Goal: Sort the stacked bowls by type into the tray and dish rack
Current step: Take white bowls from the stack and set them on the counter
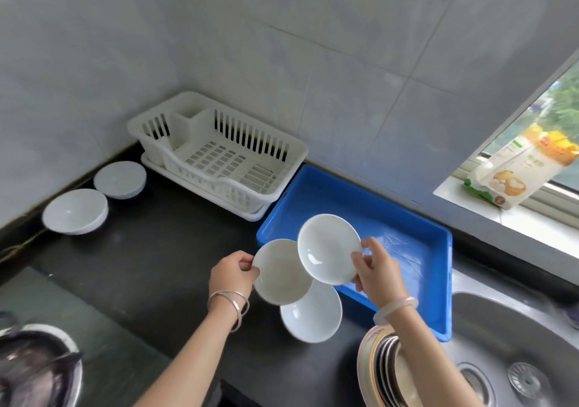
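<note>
Bowls: two small white ones are up in my hands, over the near left corner of the blue tray [432, 284]. My left hand [230, 276] pinches the rim of the lower bowl [280, 273] at its left edge; my right hand [374, 272] pinches the right rim of the upper bowl [327, 246], tilted toward me so its inside shows. The upper bowl overlaps the lower one's right edge; whether they touch I cannot tell. A third white bowl [313, 315] sits on the dark table [150, 259] just below them, beside the tray's near left wall. The tray's floor shows bare blue. Behind it, against the tiled wall, the white dish rack [219, 156] stands with nothing in its slots. Far left on the table: one wider white bowl [75, 210] upright, and another white bowl [120, 179] that looks turned upside down, near each other. A stack of rimmed bowls [380, 369] lies under my right forearm at the sink's [517, 337] edge. Bangles on both wrists. A food packet [517, 168] leans on the windowsill.
</note>
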`<state>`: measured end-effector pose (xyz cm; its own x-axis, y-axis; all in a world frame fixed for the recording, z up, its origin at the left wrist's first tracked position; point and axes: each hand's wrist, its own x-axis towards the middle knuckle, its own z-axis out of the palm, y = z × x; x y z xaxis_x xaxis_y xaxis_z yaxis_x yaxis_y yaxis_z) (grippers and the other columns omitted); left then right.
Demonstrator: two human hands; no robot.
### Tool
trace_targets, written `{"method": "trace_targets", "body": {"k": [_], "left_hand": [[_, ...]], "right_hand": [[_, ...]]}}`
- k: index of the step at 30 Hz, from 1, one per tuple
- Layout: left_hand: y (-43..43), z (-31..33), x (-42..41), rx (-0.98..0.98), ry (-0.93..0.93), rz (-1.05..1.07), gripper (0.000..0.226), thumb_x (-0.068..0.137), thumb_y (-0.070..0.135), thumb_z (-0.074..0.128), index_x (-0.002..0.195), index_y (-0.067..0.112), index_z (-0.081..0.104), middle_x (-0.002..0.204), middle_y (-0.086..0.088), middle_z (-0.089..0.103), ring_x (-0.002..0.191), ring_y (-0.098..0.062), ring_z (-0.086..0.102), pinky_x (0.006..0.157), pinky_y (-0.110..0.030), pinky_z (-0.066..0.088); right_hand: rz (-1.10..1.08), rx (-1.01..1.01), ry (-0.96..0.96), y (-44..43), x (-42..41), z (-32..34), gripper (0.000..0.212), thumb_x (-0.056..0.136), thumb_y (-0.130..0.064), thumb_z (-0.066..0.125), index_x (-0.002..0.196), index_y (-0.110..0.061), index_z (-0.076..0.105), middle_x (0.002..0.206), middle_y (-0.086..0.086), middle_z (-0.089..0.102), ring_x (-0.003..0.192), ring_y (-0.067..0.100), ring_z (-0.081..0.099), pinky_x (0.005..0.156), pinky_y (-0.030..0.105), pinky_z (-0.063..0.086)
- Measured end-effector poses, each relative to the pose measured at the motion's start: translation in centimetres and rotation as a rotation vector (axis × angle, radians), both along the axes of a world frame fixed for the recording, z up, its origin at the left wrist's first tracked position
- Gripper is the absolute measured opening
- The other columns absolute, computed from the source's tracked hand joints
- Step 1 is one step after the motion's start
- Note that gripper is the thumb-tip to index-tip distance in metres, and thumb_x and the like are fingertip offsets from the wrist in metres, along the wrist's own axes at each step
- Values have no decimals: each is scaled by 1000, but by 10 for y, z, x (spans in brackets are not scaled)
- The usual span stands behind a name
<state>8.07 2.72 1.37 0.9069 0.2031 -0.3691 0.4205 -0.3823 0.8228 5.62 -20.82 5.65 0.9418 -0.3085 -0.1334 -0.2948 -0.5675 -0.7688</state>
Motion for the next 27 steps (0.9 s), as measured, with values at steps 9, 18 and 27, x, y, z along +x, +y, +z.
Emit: {"method": "trace_targets", "body": {"k": [9,18,27], "left_hand": [[107,-9,4,-95,12,371,18,73,0,63,76,18,64,71,2,65,63,-16,64,61,-29,57],[200,-43,6,-208,71,705,17,74,-5,62,78,12,61,82,-8,63,79,-31,63,72,-39,57],[251,-69,31,-281,92,852,15,75,-6,61,84,6,60,92,-12,63,81,-34,62,75,-43,56]], "right_hand": [[188,74,101,98,53,-21,4,91,-15,44,91,-18,47,53,3,57,30,5,44,40,17,42],[250,107,258,204,110,-62,7,90,-14,41,94,-17,47,57,5,57,34,10,49,39,21,41],[206,94,367,270,155,-97,9,91,-13,42,97,-20,44,70,8,61,44,13,55,45,26,48]]}}
